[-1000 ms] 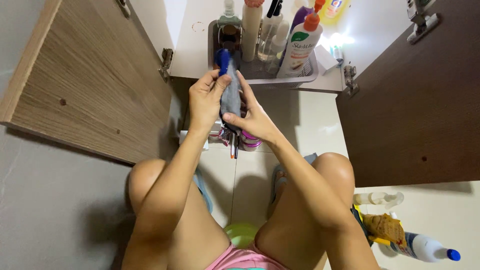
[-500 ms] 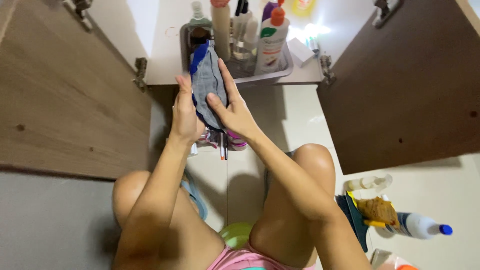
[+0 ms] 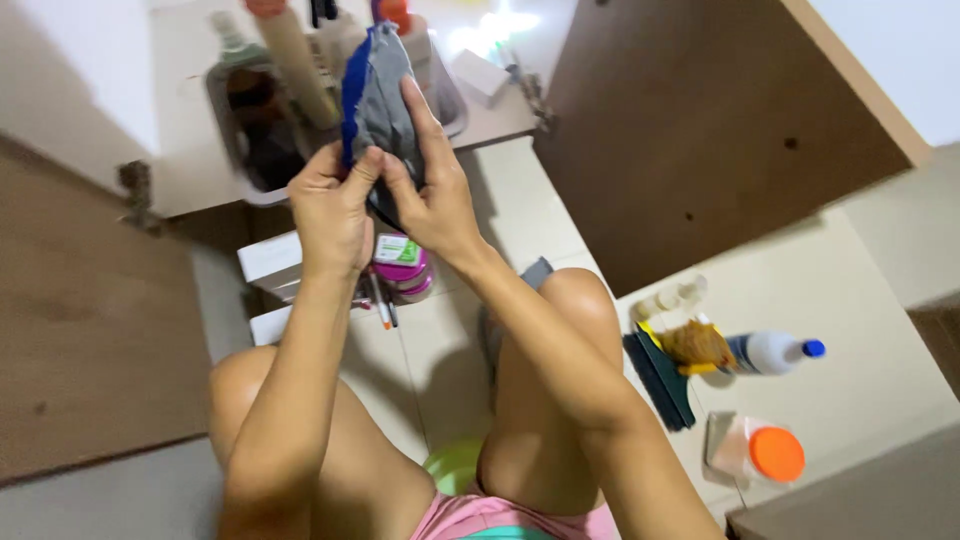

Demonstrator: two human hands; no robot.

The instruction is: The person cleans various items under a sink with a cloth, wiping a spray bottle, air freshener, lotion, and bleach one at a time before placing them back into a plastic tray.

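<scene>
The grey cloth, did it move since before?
Yes. The grey cloth went up and over the basket in the cupboard; earlier it hung below the basket's front. Both hands hold it.

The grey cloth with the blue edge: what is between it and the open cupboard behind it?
In the head view, a grey basket of bottles sits on the cupboard shelf directly behind the cloth, which both hands hold up.

head view, looking steeply down, close
</scene>
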